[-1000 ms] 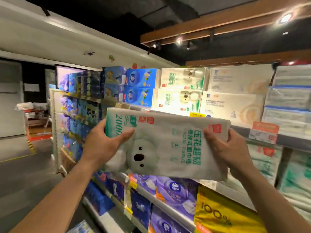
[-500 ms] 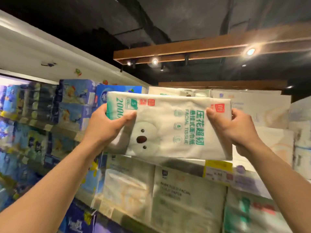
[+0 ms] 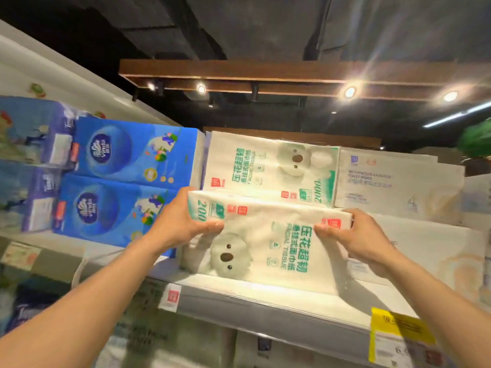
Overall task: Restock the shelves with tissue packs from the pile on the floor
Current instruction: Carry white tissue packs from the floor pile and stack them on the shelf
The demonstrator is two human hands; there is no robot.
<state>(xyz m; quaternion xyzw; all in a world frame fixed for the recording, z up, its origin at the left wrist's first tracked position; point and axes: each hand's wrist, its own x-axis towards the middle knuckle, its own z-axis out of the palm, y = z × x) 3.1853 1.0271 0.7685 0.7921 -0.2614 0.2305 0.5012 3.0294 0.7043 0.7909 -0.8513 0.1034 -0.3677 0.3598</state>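
Tissue pack (image 3: 268, 251) between hands (image 3: 183, 221) (image 3: 356, 236), at shelf (image 3: 265, 305) edge

Single head-worn wide-angle view, tilted upward, close to the top shelf (image 3: 265, 296), ceiling above

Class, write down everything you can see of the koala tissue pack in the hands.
The tissue pack is a soft white plastic-wrapped block with a koala face, green print and red seals. The left hand and right hand grip its upper corners, its lower edge at the shelf, a matching pack behind.
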